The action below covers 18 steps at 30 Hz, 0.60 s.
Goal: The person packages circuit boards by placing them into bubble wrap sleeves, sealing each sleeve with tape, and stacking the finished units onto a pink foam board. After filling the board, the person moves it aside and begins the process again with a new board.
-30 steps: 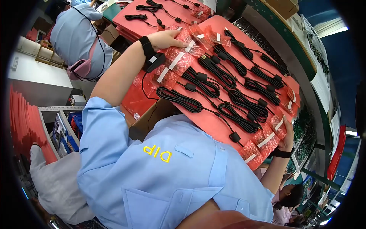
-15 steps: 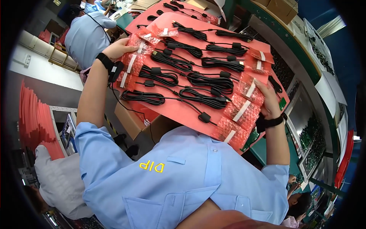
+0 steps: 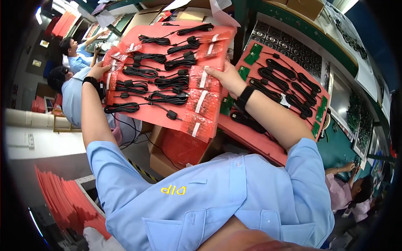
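both hands, left hand (image 3: 99, 69) and right hand (image 3: 226, 76), grip red tray (image 3: 144, 115).

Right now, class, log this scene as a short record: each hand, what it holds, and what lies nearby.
left hand: grips the left edge of the red tray
right hand: grips the tray's right edge
tray load: coiled black cables in rows, small red bags with white strips
wrists: black wristband on the right
nearby: second red tray of cables to the right; cardboard box below
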{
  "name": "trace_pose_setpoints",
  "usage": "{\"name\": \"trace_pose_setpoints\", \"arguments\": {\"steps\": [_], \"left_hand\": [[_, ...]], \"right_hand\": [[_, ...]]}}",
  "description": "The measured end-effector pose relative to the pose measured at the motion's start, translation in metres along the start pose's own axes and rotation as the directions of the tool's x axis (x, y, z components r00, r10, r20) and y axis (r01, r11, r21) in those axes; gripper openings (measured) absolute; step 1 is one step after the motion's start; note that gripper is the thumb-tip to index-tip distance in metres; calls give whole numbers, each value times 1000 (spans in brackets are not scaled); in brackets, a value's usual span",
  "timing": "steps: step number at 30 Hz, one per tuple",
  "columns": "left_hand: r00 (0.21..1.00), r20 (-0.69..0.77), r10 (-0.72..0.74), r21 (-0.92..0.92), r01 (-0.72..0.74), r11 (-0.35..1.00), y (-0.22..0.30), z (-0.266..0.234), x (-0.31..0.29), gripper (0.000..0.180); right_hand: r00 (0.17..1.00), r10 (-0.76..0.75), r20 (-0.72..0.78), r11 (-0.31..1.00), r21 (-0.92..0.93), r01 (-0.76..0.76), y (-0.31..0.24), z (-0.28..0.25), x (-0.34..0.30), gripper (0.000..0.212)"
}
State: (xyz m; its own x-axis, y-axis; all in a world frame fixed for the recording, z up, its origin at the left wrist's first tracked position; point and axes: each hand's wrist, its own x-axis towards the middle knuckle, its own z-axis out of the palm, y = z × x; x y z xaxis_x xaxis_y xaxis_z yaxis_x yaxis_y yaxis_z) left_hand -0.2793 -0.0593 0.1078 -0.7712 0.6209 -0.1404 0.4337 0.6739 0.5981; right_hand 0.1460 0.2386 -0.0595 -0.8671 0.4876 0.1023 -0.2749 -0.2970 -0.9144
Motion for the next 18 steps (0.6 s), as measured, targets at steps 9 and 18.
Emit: {"name": "trace_pose_setpoints", "arguments": {"steps": [9, 18], "left_hand": [[989, -145, 17, 51, -9, 999, -11, 2, 5, 40], [980, -199, -12, 62, 25, 998, -1, 17, -11, 48]], "right_hand": [[991, -64, -118, 996, -63, 57, 33, -5, 28, 44], [986, 44, -159, 999, -3, -45, 65, -34, 33, 54]]}}
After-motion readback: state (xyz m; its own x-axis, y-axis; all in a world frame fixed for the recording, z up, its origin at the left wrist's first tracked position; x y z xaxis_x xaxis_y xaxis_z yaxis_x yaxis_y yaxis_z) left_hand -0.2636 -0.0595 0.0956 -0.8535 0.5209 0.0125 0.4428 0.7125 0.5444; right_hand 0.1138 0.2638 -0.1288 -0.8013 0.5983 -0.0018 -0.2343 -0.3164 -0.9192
